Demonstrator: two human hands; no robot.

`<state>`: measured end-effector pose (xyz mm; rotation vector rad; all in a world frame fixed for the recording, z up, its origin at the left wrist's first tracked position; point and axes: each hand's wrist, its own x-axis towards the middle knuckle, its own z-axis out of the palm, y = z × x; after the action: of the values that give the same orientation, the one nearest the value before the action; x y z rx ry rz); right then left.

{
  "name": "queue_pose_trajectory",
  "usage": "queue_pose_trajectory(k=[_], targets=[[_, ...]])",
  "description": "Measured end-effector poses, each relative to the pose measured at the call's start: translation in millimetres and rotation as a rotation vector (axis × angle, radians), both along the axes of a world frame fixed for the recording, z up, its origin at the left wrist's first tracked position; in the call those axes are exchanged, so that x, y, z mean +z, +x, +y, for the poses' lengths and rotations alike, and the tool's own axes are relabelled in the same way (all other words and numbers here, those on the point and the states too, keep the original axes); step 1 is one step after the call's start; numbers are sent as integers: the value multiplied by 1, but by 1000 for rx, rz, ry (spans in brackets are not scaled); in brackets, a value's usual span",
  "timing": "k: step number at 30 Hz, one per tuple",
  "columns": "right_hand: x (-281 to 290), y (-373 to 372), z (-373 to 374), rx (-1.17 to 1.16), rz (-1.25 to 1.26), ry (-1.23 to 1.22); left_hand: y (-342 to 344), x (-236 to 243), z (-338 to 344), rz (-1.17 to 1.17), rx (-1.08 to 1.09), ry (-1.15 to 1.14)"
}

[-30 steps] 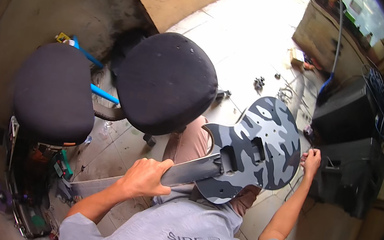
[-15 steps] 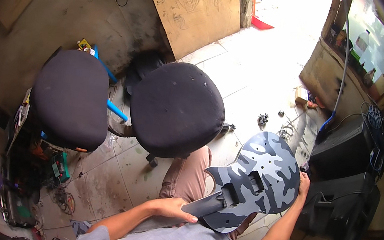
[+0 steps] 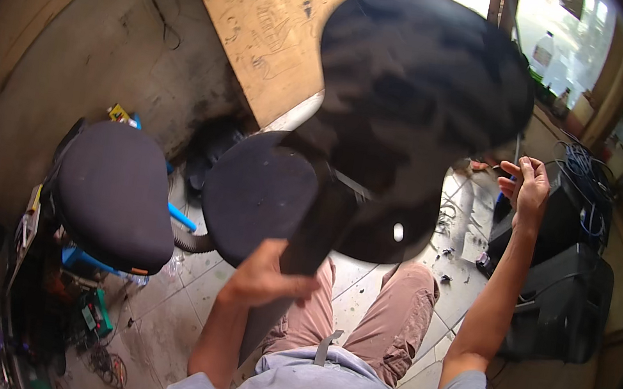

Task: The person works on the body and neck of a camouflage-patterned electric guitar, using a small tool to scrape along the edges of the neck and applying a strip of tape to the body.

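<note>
An electric guitar [image 3: 418, 98] with a dark camouflage finish and no strings is raised in front of me. Its body points up and away, shaded and smeared by motion. My left hand [image 3: 263, 276] is closed round the neck, whose lower end runs down past my wrist. To the right of the body, my right hand [image 3: 528, 190] is off the guitar, its fingers loosely bent and apart with nothing visible in them. Part of a black chair seat [image 3: 252, 195] is hidden behind the guitar.
Another black padded chair seat [image 3: 114, 196] stands at the left, above tools and cables on the tiled floor. Black cases [image 3: 560, 306] and coiled cable [image 3: 587, 180] lie at the right. A drawn-on wooden board [image 3: 259, 22] leans at the back. A bottle [image 3: 543, 52] stands by the window.
The guitar has swung from over my lap, where both hands held it, up and away from me. My right hand has let go of its body edge; my left hand keeps the neck.
</note>
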<state>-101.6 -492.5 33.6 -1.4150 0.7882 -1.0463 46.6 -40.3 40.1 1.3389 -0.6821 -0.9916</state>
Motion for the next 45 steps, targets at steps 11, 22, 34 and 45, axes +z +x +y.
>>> queue_pose_trajectory(k=[11, 22, 34, 45], targets=[[5, -39, 231, -2, -147, -75, 63, 155, -127, -346, 218, -537], [21, -74, 209, -330, 390, -356, -28, 102, -162, 85, 381, -579], [-90, -154, 164, -154, 1123, -326, -60, -127, -131, 786, 556, -265], [-127, -138, 150, 54, 926, -167, -68, -158, -115, 605, 464, -110]])
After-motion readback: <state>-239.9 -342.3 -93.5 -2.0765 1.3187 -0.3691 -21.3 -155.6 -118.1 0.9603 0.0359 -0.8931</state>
